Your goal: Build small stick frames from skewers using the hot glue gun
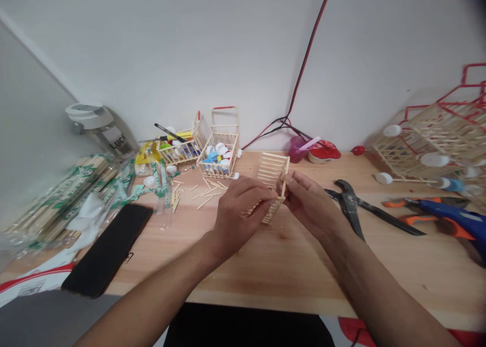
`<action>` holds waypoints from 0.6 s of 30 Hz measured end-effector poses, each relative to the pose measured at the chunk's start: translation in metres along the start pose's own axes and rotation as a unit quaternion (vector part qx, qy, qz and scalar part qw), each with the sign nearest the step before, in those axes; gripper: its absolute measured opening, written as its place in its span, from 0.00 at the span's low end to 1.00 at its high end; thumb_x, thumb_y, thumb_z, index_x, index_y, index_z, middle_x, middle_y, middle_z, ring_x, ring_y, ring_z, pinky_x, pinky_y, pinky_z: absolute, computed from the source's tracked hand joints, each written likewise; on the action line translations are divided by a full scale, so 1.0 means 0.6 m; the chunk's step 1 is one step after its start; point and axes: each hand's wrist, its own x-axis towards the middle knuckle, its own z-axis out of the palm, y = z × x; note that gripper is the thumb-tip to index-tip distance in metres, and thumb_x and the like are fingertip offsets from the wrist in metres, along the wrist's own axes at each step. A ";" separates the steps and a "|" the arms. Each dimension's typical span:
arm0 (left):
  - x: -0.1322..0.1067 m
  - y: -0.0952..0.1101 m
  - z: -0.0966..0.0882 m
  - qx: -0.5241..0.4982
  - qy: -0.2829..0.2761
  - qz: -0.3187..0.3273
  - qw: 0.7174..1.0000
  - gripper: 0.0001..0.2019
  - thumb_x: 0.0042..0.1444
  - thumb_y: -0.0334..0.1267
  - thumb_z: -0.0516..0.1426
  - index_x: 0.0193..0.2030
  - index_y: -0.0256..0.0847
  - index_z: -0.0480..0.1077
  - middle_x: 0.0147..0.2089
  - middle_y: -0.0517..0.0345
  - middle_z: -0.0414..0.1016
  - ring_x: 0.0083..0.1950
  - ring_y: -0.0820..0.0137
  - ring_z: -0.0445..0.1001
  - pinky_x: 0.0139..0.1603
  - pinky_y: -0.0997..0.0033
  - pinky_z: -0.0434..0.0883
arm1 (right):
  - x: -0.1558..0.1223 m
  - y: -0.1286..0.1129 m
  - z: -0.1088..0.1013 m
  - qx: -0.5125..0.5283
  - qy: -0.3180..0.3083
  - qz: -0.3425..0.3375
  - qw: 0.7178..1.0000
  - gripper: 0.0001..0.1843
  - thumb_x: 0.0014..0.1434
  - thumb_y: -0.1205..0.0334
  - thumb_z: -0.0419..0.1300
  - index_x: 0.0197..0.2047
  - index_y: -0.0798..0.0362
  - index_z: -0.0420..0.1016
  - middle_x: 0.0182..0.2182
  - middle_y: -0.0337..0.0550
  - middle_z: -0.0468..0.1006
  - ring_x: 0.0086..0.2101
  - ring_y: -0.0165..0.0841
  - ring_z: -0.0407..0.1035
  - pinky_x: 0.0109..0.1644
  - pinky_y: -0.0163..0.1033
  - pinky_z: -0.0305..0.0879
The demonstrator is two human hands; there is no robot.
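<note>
A small basket of thin wooden sticks point(272, 172) is held just above the middle of the wooden table point(266, 271). My left hand point(237, 210) grips its near left side with curled fingers. My right hand point(307, 200) pinches its right edge between thumb and fingers. Loose cut sticks point(207, 192) lie on the table left of the hands.
Two finished stick carts filled with bottle caps point(220, 152) stand at the back. A black phone point(110, 248) and wrapped chopstick bundles point(64, 200) lie left. Black pliers point(351, 202), a blue glue gun point(455, 215) and a larger stick cart point(436, 139) are right. Red and black wires point(304, 68) hang down the wall.
</note>
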 end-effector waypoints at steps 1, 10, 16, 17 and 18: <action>0.000 0.000 0.000 0.000 -0.001 -0.001 1.000 0.03 0.56 0.29 0.59 0.36 0.40 0.73 0.35 0.56 0.76 0.39 0.71 0.73 0.41 0.68 0.71 | 0.000 0.000 0.000 0.001 0.000 0.001 1.000 0.14 0.55 0.54 0.63 0.27 0.52 0.64 0.25 0.35 0.62 0.28 0.27 0.56 0.32 0.34 0.53; 0.000 0.001 0.000 0.002 0.000 -0.001 1.000 0.03 0.56 0.30 0.58 0.36 0.40 0.73 0.35 0.56 0.77 0.39 0.71 0.73 0.41 0.68 0.71 | 0.000 0.001 0.000 -0.009 -0.001 -0.004 1.000 0.14 0.55 0.53 0.63 0.27 0.52 0.64 0.25 0.35 0.63 0.28 0.27 0.56 0.33 0.35 0.54; -0.002 -0.001 0.001 -0.002 0.000 -0.005 1.000 0.03 0.56 0.30 0.58 0.36 0.40 0.74 0.36 0.56 0.77 0.40 0.70 0.74 0.42 0.67 0.72 | 0.000 0.000 0.001 -0.009 -0.001 -0.004 1.000 0.15 0.55 0.53 0.63 0.27 0.51 0.64 0.25 0.35 0.62 0.28 0.27 0.56 0.33 0.35 0.54; -0.002 -0.002 0.001 -0.003 0.000 -0.006 1.000 0.03 0.56 0.30 0.58 0.36 0.40 0.74 0.36 0.55 0.77 0.40 0.70 0.74 0.42 0.67 0.72 | 0.000 0.000 0.002 -0.011 -0.001 -0.004 1.000 0.15 0.55 0.52 0.63 0.27 0.51 0.64 0.25 0.35 0.63 0.28 0.27 0.56 0.33 0.35 0.54; -0.002 -0.002 0.001 -0.003 0.000 -0.007 1.000 0.03 0.56 0.30 0.58 0.35 0.40 0.74 0.35 0.55 0.77 0.40 0.70 0.74 0.42 0.67 0.71 | 0.000 0.000 0.002 -0.013 -0.002 -0.005 1.000 0.15 0.55 0.52 0.63 0.27 0.51 0.64 0.25 0.35 0.63 0.28 0.27 0.56 0.33 0.35 0.54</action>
